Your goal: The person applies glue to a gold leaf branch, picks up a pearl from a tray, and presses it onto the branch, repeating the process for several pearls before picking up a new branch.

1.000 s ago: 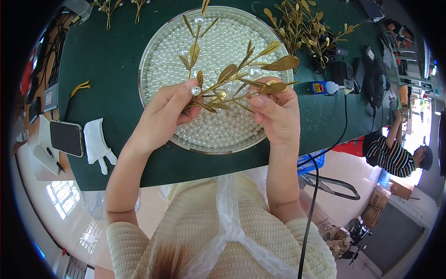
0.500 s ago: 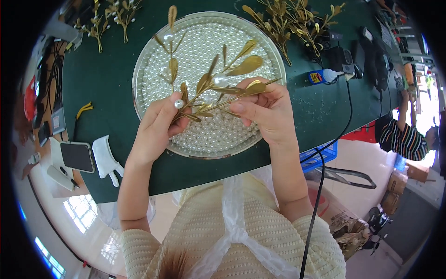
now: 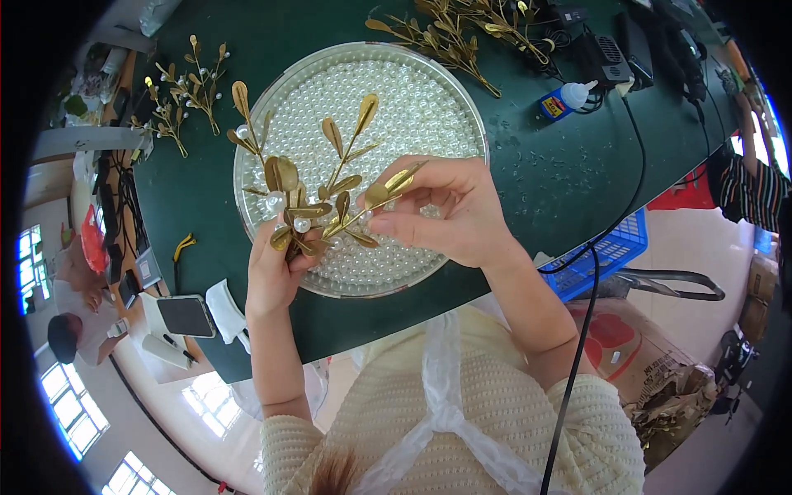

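Note:
Over a round tray (image 3: 476,124) of white pearl beads (image 3: 396,115), I hold a gold leaf branch (image 3: 285,173) with several pearls on it. My left hand (image 3: 276,268) is closed around the lower end of its stems. A pearl (image 3: 302,224) shows just above those fingers. My right hand (image 3: 450,210) pinches a leafy side stem of the branch between thumb and fingers. A small white bead seems to sit at those fingertips, though it is partly hidden.
Pearl-set gold branches (image 3: 202,87) lie at the far left, bare gold branches (image 3: 454,45) at the far right. A blue glue bottle (image 3: 561,101) with a white top stands right of the tray. A phone (image 3: 186,316) and white cloth (image 3: 223,309) lie left. A black cable (image 3: 635,165) crosses the right side.
The branch has turned in my hands and moved left over the tray. My right hand has shifted left and down along it. The whole view has swung somewhat.

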A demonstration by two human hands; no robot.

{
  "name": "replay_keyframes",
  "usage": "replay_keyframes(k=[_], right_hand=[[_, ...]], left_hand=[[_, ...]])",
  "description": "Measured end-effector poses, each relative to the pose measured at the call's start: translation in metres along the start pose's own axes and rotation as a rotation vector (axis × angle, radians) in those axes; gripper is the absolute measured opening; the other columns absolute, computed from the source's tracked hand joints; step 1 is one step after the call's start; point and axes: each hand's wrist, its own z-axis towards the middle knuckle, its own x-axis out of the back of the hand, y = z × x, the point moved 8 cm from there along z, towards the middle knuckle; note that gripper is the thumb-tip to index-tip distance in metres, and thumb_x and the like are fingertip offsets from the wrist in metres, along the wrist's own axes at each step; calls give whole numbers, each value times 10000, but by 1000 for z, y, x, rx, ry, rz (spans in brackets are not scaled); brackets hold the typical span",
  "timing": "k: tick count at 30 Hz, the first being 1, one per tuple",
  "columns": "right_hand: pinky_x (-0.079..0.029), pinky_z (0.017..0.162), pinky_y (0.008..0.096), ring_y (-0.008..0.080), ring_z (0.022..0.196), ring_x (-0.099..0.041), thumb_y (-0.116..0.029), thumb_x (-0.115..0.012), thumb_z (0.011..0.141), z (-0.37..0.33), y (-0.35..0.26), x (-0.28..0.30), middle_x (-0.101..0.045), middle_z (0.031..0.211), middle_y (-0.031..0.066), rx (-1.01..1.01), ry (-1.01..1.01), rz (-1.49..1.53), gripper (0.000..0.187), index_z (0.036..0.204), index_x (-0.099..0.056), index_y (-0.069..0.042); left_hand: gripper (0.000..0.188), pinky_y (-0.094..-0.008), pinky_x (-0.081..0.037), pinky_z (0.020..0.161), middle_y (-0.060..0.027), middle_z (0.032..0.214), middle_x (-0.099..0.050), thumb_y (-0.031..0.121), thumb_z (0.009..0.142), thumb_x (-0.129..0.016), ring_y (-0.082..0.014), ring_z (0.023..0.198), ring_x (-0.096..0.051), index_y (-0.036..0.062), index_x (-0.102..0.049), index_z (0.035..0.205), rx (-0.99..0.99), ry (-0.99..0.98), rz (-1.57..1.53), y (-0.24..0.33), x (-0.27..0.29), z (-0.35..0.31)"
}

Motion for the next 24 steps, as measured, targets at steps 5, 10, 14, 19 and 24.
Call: replay_keyframes(k=[5,10,14,19,24], right_hand=[[-401,517,150,54,592,-515,52,-657,607,-1,-4,-1,-575,785,77,38,20,-84,174,769,-597,26],[-335,428,157,30,472,-446,-31,-669,618,-3,-16,-1,-525,609,15,201,82,-198,134,733,-603,-9],[-337,417,162,48,453,-453,-28,-669,611,-4,-23,-1,-530,597,29,266,101,-295,122,710,-600,-9],[-339,416,164,46,449,-455,-26,-668,609,-4,-23,-1,-530,593,25,269,108,-294,121,707,-599,-8],[-352,430,163,44,459,-468,-19,-659,611,-3,-17,-1,-551,633,29,196,78,-248,133,731,-602,-6]], left_hand=[[354,-182,-202,425,-28,663,-424,301,862,-354,-47,478,-270,-39,-455,860,-21,-51,-24,0,2,0],[347,-180,-206,432,-35,684,-432,300,843,-390,-48,477,-267,-40,-455,878,-17,-74,-69,-2,3,-1],[342,-181,-204,432,-32,678,-426,295,836,-396,-49,478,-267,-39,-455,874,-15,-72,-43,0,-1,-1],[345,-181,-201,431,-17,656,-411,308,835,-389,-48,476,-264,-31,-455,853,-36,-95,-24,2,-3,-1],[310,-192,-189,429,5,551,-365,275,848,-357,-48,458,-251,-18,-443,792,9,-101,-27,0,-1,1]])
